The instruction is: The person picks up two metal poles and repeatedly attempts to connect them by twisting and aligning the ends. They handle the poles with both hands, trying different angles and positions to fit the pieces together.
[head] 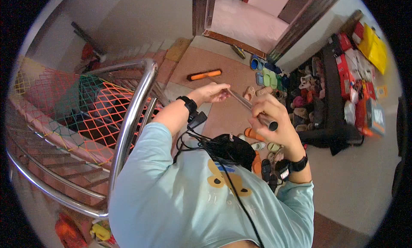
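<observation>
A long-handled broom runs away from me across the tiled landing. Its orange head, edged with dark bristles, rests on the floor near the stairs. My left hand is closed around the metal broom handle farther down its length. Close to the handle's top end, my right hand wraps around the tube, and the open round end sticks out beside the palm. Both wrists wear black straps with small devices. Below my hands hangs a black pouch with dark cables.
Slippers and shoes, among them green clogs and orange sandals, line the floor to the right. A packed shoe rack with boxes stands by the wall. Left, a steel railing and rope netting border the stairwell. Ahead is an open doorway.
</observation>
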Action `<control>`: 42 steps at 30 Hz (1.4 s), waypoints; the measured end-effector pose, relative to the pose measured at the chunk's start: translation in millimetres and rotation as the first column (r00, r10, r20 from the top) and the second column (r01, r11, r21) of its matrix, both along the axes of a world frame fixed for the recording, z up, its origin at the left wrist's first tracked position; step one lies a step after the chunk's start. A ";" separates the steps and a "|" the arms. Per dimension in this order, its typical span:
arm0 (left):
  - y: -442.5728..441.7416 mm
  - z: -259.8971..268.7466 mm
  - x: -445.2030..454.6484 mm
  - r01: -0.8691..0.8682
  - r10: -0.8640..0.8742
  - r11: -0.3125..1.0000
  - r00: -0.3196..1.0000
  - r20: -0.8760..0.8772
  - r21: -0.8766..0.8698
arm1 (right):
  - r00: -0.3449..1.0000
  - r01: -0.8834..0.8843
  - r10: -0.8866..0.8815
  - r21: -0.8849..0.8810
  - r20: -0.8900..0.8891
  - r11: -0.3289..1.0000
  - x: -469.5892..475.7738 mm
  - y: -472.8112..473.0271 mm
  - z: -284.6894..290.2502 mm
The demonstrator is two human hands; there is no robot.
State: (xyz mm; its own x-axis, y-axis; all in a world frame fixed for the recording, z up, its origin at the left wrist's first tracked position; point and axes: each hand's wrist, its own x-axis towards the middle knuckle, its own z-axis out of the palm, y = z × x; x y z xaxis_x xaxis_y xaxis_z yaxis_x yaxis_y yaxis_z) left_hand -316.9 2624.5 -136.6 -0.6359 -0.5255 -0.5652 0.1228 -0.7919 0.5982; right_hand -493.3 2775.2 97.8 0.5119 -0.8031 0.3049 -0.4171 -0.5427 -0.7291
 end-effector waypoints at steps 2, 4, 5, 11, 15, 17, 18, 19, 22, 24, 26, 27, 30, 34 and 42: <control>-36.5 0.6 -6.0 -0.063 0.063 0.998 0.998 -0.004 -0.023 | 0.996 -0.084 0.085 -0.021 0.022 0.996 -12.8 -55.8 -6.7; -66.4 0.0 -7.4 -0.116 0.116 0.993 0.993 -0.011 -0.031 | 0.994 -0.098 0.097 0.033 0.049 0.995 -21.4 -98.5 -13.8; -85.1 -1.0 -5.5 -0.139 0.138 0.989 0.990 -0.021 -0.046 | 0.997 -0.074 0.072 0.058 0.028 0.996 -25.2 -119.4 -17.5; -224.0 -28.2 -7.6 -0.243 0.263 0.953 0.960 0.098 -0.181 | 0.998 0.008 -0.018 0.164 0.061 0.986 -16.2 -255.9 -45.5; -320.9 -59.4 -5.2 -0.318 0.339 0.931 0.935 0.105 -0.178 | 1.000 -0.024 0.021 0.264 0.015 0.964 -5.5 -352.6 -57.3; -370.8 -70.9 1.1 -0.266 0.291 0.936 0.953 0.082 -0.231 | 0.996 -0.063 0.078 0.314 -0.035 0.947 -3.4 -398.2 -59.9; -394.6 -76.5 1.9 -0.266 0.293 0.938 0.951 0.098 -0.223 | 0.995 -0.064 0.082 0.290 -0.049 0.955 -1.8 -418.7 -62.4; -414.6 -81.7 3.0 -0.262 0.291 0.941 0.950 0.114 -0.215 | 0.995 -0.052 0.073 0.285 -0.066 0.957 0.9 -435.1 -65.1; -462.2 -98.2 3.2 -0.329 0.342 0.931 0.938 0.058 -0.158 | 0.993 -0.042 0.079 0.350 -0.092 0.936 5.1 -482.7 -73.4; -498.4 -107.9 -0.4 -0.322 0.324 0.941 0.946 0.003 -0.108 | 0.989 -0.050 0.090 0.304 -0.119 0.951 -0.3 -520.2 -81.7; -532.5 -114.1 -6.3 -0.270 0.283 0.957 0.948 0.143 -0.105 | 0.992 -0.032 0.074 0.370 -0.100 0.929 -8.4 -555.0 -92.7; -542.7 -117.2 -11.5 -0.259 0.281 0.958 0.937 0.208 -0.126 | 0.994 -0.025 0.067 0.404 -0.091 0.915 -13.3 -568.0 -98.7; -564.2 -122.8 -33.8 -0.222 0.215 0.975 0.951 0.221 0.009 | 0.992 0.088 -0.053 0.311 -0.117 0.946 -28.6 -594.2 -111.1; -562.0 -114.1 -74.7 0.013 -0.048 0.988 0.971 0.233 0.151 | 0.975 0.215 -0.187 0.276 -0.125 0.937 -44.3 -607.7 -96.8; -609.4 -33.9 -115.3 0.443 -0.378 0.817 0.895 -0.238 0.369 | 0.876 0.469 -0.479 0.340 -0.057 0.816 -87.8 -592.9 -3.4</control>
State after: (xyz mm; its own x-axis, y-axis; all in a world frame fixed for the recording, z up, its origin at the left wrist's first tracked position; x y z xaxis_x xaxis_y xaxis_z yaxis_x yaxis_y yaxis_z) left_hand -432.2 2015.1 -170.5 -0.8329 0.0571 -0.5505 -0.2080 -0.9541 0.2157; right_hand -581.1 2182.3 94.4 0.0366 -0.9992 -0.0160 -0.5351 -0.0061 -0.8448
